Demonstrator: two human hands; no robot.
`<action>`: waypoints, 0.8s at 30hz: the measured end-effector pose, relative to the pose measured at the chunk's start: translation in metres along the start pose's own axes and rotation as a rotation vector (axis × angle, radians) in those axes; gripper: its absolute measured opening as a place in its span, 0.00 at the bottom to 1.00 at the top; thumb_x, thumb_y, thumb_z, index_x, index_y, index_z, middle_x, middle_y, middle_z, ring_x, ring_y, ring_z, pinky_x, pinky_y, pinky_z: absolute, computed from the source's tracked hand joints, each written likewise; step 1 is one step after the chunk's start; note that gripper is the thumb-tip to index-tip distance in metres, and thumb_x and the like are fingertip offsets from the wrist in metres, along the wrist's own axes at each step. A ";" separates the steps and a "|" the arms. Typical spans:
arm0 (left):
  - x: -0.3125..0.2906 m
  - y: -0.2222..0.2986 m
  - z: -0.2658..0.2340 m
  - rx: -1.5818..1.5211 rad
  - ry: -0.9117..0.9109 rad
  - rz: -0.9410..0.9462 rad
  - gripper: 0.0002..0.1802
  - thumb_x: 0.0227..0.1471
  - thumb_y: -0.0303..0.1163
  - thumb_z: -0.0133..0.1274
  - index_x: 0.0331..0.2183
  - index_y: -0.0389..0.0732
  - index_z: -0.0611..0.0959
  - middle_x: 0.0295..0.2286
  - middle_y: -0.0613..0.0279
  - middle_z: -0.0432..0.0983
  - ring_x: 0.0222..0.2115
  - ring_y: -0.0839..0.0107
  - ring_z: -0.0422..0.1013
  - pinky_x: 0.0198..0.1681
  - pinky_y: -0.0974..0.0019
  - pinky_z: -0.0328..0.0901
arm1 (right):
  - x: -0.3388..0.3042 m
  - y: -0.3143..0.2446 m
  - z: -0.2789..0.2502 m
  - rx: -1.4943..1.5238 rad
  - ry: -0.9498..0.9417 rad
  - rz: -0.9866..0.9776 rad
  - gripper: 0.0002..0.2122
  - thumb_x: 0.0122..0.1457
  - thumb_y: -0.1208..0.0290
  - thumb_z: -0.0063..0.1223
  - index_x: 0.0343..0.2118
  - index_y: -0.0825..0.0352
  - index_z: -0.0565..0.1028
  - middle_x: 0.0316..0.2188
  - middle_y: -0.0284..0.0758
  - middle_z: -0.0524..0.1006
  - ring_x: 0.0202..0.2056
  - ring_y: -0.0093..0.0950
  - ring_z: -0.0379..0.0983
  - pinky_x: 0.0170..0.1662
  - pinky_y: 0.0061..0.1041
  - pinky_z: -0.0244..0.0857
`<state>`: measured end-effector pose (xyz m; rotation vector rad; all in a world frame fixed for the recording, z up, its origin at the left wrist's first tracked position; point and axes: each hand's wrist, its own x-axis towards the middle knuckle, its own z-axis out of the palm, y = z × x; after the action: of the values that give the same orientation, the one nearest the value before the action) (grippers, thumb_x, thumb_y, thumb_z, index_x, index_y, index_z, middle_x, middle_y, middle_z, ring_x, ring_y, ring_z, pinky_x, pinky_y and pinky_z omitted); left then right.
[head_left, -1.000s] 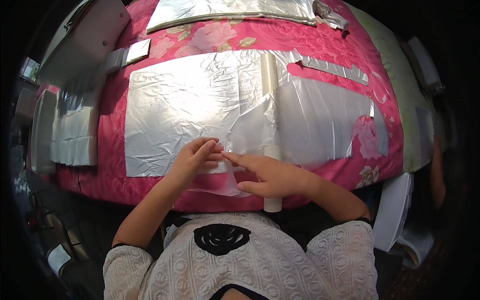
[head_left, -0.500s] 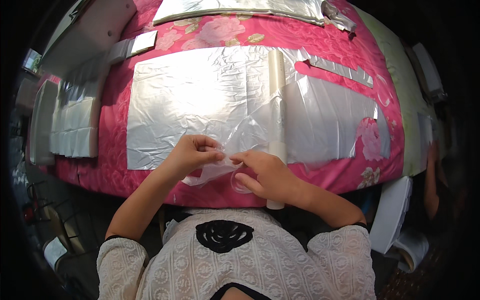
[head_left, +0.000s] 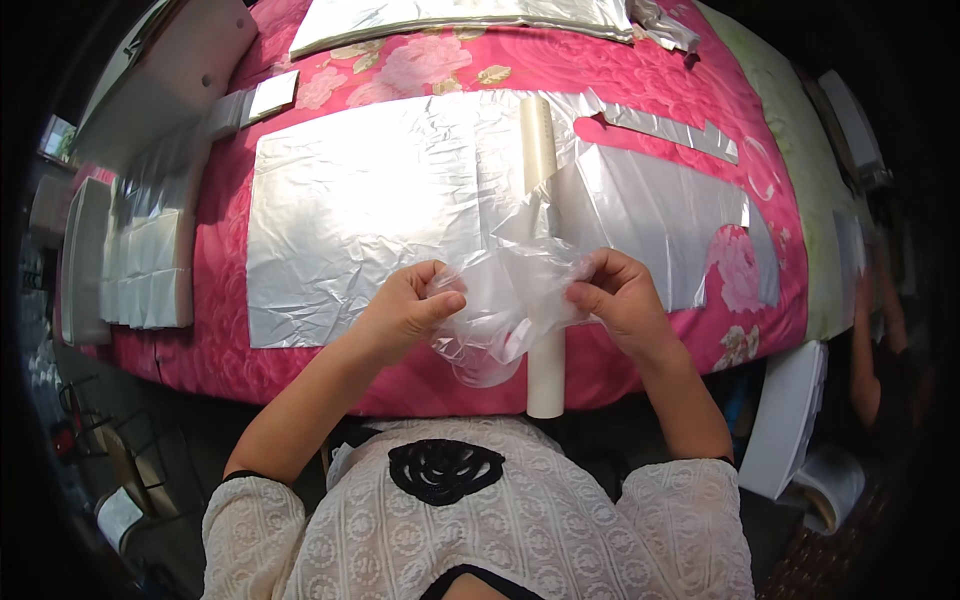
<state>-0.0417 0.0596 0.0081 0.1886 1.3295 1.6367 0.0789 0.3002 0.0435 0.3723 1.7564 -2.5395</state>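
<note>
Left grip (head_left: 412, 308), right grip (head_left: 627, 302) pinching crumpled translucent plastic film (head_left: 492, 292) over smooth pale cylindrical tube (head_left: 545, 382).

Through the head camera I can read no text, label, number or sign. The pink cloth with pale flowers (head_left: 570, 65) shows me only floral pattern, and I find no legible wording on the wide, crinkled silver sheet (head_left: 330, 290) or the clear, crumpled plastic film (head_left: 500, 285). Along the long, cream-white cylindrical roll (head_left: 538, 145) there may be faint marks, too small for me to tell. The stacked whitish packets (head_left: 147, 260) give me nothing readable either.
</note>
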 end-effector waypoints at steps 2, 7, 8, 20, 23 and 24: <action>0.002 0.001 -0.002 0.030 0.052 -0.022 0.15 0.46 0.39 0.61 0.33 0.41 0.75 0.20 0.74 0.68 0.19 0.86 0.60 0.22 0.80 0.56 | -0.008 -0.004 -0.054 -0.031 0.140 -0.079 0.05 0.52 0.78 0.57 0.31 0.67 0.72 0.27 0.28 0.74 0.25 0.16 0.68 0.29 0.16 0.64; 0.001 0.009 -0.009 0.158 0.044 -0.103 0.06 0.50 0.32 0.56 0.29 0.41 0.77 0.22 0.73 0.70 0.19 0.86 0.60 0.22 0.81 0.55 | -0.055 -0.032 -0.214 -0.092 0.658 -0.108 0.06 0.54 0.75 0.55 0.35 0.65 0.73 0.29 0.28 0.74 0.29 0.18 0.70 0.34 0.16 0.65; 0.002 0.008 -0.010 0.154 0.044 -0.107 0.06 0.51 0.32 0.55 0.29 0.41 0.77 0.22 0.73 0.70 0.19 0.86 0.61 0.22 0.81 0.56 | -0.071 -0.041 -0.248 -0.157 0.776 -0.146 0.07 0.55 0.74 0.54 0.36 0.66 0.72 0.30 0.28 0.74 0.30 0.19 0.71 0.36 0.17 0.65; 0.006 0.015 -0.005 0.171 0.132 -0.119 0.08 0.51 0.35 0.56 0.29 0.40 0.78 0.20 0.74 0.69 0.19 0.85 0.61 0.23 0.79 0.57 | -0.064 0.007 0.033 -1.295 0.077 0.120 0.26 0.42 0.43 0.59 0.24 0.68 0.73 0.16 0.36 0.75 0.21 0.34 0.74 0.26 0.32 0.66; 0.000 0.023 -0.021 0.216 0.150 -0.099 0.08 0.51 0.35 0.56 0.28 0.41 0.77 0.20 0.74 0.69 0.19 0.85 0.61 0.22 0.79 0.56 | -0.055 0.022 0.042 -1.250 0.048 0.189 0.25 0.42 0.45 0.59 0.23 0.69 0.74 0.17 0.39 0.75 0.22 0.37 0.74 0.28 0.34 0.67; -0.002 0.027 -0.029 0.235 0.157 -0.088 0.09 0.51 0.35 0.56 0.28 0.41 0.77 0.20 0.74 0.69 0.19 0.85 0.60 0.22 0.79 0.55 | -0.053 0.023 0.041 -1.192 0.043 0.203 0.24 0.42 0.46 0.59 0.24 0.69 0.74 0.18 0.40 0.75 0.22 0.38 0.74 0.28 0.34 0.67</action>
<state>-0.0751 0.0410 0.0196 0.1418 1.6273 1.4437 0.1263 0.2479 0.0473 0.4605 2.6212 -1.0115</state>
